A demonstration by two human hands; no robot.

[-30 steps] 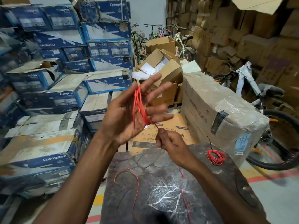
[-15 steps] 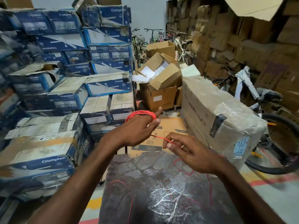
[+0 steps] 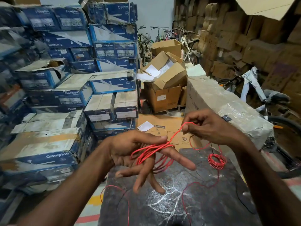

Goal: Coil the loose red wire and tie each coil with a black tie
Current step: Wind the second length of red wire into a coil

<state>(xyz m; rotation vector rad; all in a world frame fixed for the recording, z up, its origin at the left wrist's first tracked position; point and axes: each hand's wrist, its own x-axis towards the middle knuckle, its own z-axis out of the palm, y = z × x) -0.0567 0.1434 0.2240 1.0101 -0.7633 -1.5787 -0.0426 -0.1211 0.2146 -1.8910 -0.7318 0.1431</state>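
While the left hand (image 3: 128,150) acts as the former at frame centre, fingers spread and straight with several turns of red wire (image 3: 151,150) looped round them, the right hand (image 3: 210,128) just up and right of it is clamped on the feed strand, thumb against forefinger. The left thumb sits right over the bundle; we can't tell if it presses.

Our read on the winding step:
- We keep light, steady tension from the right hand so each turn lands beside the last, not crossed.
- We hold the left fingers at one spread so loop size stays constant.
- We watch the slack: the loose tail runs across the dark table (image 3: 162,209) in the lower half of the frame and passes close to the finished coil (image 3: 217,160) right of centre. A snag there would likely drag that coil.
- We'd pin the turns with the thumb before slipping them off, or they probably spring open.
- We can't pick out a loose black tie.

Readable text: "Crompton" on the blue boxes (image 3: 60,155) stacked across the left half, some inverted, and again on the flat brown carton (image 3: 162,121) at centre behind the hands. Print on the film-wrapped box (image 3: 228,101) at right is too faint to read.
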